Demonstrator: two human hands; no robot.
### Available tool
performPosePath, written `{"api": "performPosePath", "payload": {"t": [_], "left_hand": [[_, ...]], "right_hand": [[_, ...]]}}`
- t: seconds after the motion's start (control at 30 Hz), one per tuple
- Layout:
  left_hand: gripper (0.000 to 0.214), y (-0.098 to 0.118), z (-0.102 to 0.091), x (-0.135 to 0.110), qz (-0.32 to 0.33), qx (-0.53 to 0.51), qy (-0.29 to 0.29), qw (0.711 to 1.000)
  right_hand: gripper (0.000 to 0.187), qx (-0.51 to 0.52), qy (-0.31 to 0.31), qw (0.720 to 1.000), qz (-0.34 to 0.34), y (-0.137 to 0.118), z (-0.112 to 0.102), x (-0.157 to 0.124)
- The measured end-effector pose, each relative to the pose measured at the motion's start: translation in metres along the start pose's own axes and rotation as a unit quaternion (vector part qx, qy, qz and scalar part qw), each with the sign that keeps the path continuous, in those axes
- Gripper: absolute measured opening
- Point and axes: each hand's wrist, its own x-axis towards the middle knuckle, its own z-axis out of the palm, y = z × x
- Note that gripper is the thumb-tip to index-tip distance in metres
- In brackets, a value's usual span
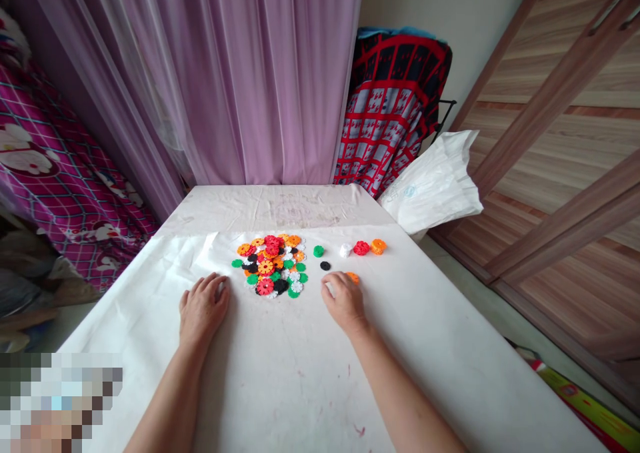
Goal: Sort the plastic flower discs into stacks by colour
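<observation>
Flower-shaped plastic discs in red, orange, green, black and white lie in a loose pile (pixel 273 266) on the white-covered table (pixel 290 366). My left hand (pixel 204 309) rests palm down on the table left of the pile, its fingers loosely bent and holding nothing. To the right of the pile is my right hand (pixel 344 301), fingers curled with thumb and forefinger close together; anything between them is hidden. Just beyond it lie a black disc (pixel 325 265) and a partly covered orange disc (pixel 353 277). Farther back sit green (pixel 319 251), white (pixel 345 250), red (pixel 361 247) and orange (pixel 379 246) stacks.
A white plastic bag (pixel 435 179) stands at the table's far right edge. Purple curtains (pixel 270 73) hang behind the table. A red-and-black patterned cloth (pixel 385 113) drapes something at the back, and wooden wardrobe doors (pixel 565 146) line the right.
</observation>
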Motion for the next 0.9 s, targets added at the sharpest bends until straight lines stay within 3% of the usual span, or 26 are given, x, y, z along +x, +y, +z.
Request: {"api": "performPosePath", "payload": {"t": [0.1,0.23,0.63,0.9], "left_hand": [[0.042,0.000,0.001,0.000,0.002,0.004,0.004,1.000],[0.042,0.000,0.005,-0.002,0.006,0.010,0.012,1.000],[0.041,0.011,0.015,-0.033,0.065,0.031,0.035,0.997],[0.042,0.012,0.014,-0.047,0.086,0.030,0.038,0.995]], "right_hand": [[0.012,0.001,-0.056,0.998,-0.026,-0.030,0.019,0.001],[0.013,-0.014,-0.075,0.997,-0.004,-0.047,0.031,0.007],[0.019,-0.010,-0.094,0.995,0.033,-0.052,0.038,0.013],[0.031,0.060,-0.031,0.995,0.068,-0.041,0.042,0.007]]}}
